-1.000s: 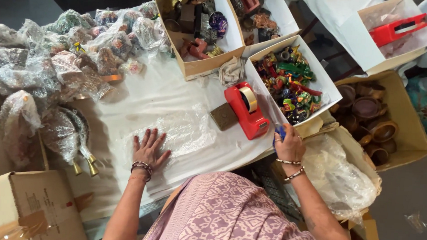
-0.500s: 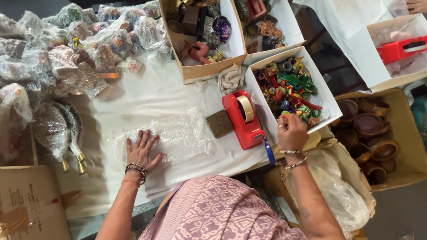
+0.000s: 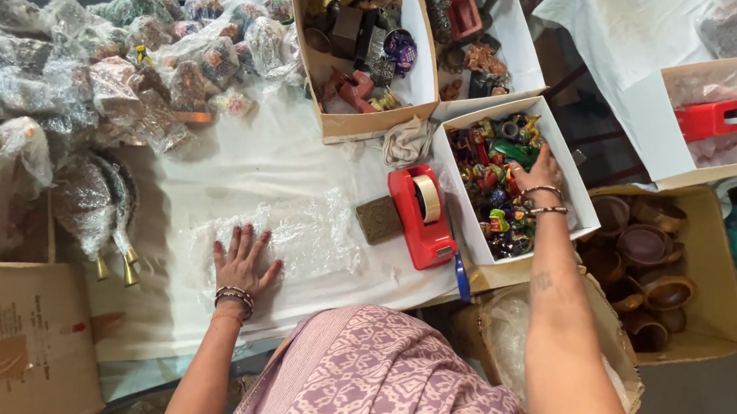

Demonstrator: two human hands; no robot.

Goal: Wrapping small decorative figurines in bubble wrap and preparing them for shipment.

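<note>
- The left hand lies nearest the person, palm down with its fingers spread flat on a sheet of bubble wrap; it grips nothing and only presses the sheet onto the white-covered worktop.
- The sheet's long axis runs left to right across the worktop, stretching from that hand toward a small dark carved block and a red tape dispenser just beyond its right edge.
- Farther out and to the right, the right hand reaches into a white box of small painted figurines. Its fingers curl down among them; whether they have closed on one cannot be told.
- The figurines lie directly under the right hand, well apart from the left.
- Farthest, wrapped bundles crowd the worktop's far left.
</note>
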